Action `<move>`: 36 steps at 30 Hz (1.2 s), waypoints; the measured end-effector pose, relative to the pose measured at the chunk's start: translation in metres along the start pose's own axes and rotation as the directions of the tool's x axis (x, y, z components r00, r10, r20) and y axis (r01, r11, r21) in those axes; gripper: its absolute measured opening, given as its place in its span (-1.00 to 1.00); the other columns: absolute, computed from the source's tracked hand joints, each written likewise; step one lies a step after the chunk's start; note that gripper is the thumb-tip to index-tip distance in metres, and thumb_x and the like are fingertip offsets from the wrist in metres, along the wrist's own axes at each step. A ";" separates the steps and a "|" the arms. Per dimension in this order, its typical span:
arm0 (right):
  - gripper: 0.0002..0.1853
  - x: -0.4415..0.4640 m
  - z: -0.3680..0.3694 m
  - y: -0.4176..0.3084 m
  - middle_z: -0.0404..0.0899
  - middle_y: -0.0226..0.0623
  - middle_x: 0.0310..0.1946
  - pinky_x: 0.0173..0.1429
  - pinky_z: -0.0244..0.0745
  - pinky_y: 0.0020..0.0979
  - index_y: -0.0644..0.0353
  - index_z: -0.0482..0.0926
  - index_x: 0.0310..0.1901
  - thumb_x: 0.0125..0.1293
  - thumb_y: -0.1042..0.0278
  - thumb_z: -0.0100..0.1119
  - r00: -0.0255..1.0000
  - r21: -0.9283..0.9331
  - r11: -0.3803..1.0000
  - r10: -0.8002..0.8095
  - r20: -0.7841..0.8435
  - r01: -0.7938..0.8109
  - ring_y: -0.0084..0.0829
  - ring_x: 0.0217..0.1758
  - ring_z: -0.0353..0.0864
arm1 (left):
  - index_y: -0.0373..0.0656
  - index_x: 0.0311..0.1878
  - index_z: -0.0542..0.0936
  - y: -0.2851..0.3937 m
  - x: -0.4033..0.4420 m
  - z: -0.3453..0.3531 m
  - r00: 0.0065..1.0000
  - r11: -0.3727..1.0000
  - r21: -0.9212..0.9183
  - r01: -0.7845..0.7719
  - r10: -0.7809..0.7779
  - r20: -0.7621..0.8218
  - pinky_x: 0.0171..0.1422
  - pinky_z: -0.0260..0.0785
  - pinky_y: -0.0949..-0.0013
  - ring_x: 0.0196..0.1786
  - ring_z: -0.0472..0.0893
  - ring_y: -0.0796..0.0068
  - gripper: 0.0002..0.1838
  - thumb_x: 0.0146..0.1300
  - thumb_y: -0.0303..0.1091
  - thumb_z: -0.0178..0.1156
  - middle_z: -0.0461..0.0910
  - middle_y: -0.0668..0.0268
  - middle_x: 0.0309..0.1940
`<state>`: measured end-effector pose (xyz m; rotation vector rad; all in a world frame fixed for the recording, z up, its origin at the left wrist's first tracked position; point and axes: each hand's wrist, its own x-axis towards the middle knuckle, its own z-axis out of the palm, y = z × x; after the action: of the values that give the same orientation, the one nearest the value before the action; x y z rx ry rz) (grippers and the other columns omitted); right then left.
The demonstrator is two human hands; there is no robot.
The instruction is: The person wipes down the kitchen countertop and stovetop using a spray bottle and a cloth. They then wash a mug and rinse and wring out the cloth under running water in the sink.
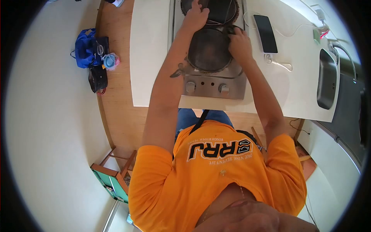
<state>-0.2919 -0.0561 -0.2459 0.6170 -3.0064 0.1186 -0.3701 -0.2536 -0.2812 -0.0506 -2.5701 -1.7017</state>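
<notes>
My left hand (pixel 196 18) reaches over the far round burner (pixel 222 11) of a stainless steel cooktop. Its fingers are bent together at a thin dark item by the burner's left side, too unclear to name. My right hand (pixel 240 43) is at the upper right rim of the near round burner (pixel 208 50). Its fingers are closed on a dark, crumpled-looking thing (pixel 230 29), partly hidden, that I cannot make out. Two control knobs, a left knob (pixel 191 87) and a right knob (pixel 224 90), sit on the cooktop's front (pixel 210 92).
The cooktop is set in a white counter (pixel 152 69). To the right lie a phone (pixel 265 34) and a white cable with a plug (pixel 284 65). A steel sink (pixel 326 81) with a faucet (pixel 346 56) is farther right. A blue bag (pixel 85 48) and black bag (pixel 97 78) rest on the floor.
</notes>
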 end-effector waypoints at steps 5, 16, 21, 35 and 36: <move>-0.83 -0.084 -0.014 -0.012 0.42 -0.22 -0.18 0.00 0.37 -0.21 0.24 0.63 -0.38 -0.05 0.51 0.09 0.998 0.127 0.990 0.056 -0.010 -0.054 -0.17 -0.06 0.40 | -0.22 0.32 0.11 0.038 -0.086 -0.067 0.985 0.970 -0.237 0.060 -0.096 -0.143 0.31 0.13 0.31 0.20 0.36 0.29 -0.47 0.30 -0.33 -0.11 0.37 0.14 0.17; -0.86 -0.034 -0.006 -0.160 0.49 -0.26 -0.18 0.01 0.44 -0.22 0.21 0.62 -0.42 -0.06 0.50 0.10 0.904 0.269 0.922 -0.346 0.250 0.278 -0.20 -0.05 0.46 | -0.23 0.22 0.26 -0.003 -0.250 -0.125 0.914 0.918 -0.349 0.190 -0.295 -0.278 0.31 0.06 0.37 0.19 0.33 0.42 -0.56 0.25 -0.41 -0.12 0.43 0.18 0.11; -0.75 -0.048 -0.022 -0.123 0.47 -0.26 -0.04 0.11 0.40 -0.28 0.16 0.66 -0.30 -0.09 0.55 0.13 0.850 0.344 0.864 -0.462 0.254 0.367 -0.21 0.05 0.43 | -0.24 0.18 0.30 0.002 -0.256 -0.139 0.958 0.948 -0.283 0.144 -0.206 -0.202 0.25 0.15 0.37 0.16 0.35 0.39 -0.59 0.23 -0.55 -0.16 0.41 0.15 0.09; -0.77 -0.062 -0.003 -0.225 0.43 -0.15 -0.16 -0.04 0.40 -0.30 0.28 0.58 -0.28 0.05 0.39 0.02 0.984 -0.027 0.999 -0.037 0.174 0.043 -0.12 -0.06 0.41 | -0.25 0.16 0.32 -0.003 -0.252 -0.155 0.993 0.966 -0.245 0.081 -0.100 -0.068 0.17 0.23 0.38 0.13 0.37 0.37 -0.62 0.26 -0.55 -0.12 0.41 0.17 0.08; -0.72 -0.075 -0.014 -0.234 0.40 -0.10 -0.08 0.02 0.38 -0.29 0.32 0.56 -0.21 0.06 0.39 0.02 0.960 -0.027 0.995 -0.090 0.263 0.101 -0.08 0.03 0.38 | -0.25 0.16 0.32 -0.004 -0.252 -0.155 0.995 0.965 -0.249 0.078 -0.091 -0.041 0.17 0.23 0.38 0.13 0.37 0.37 -0.62 0.26 -0.55 -0.12 0.41 0.17 0.08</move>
<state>-0.1298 -0.2398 -0.2242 0.8343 -3.2121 -0.0324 -0.1137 -0.3967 -0.2409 0.0922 -2.3410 -2.0171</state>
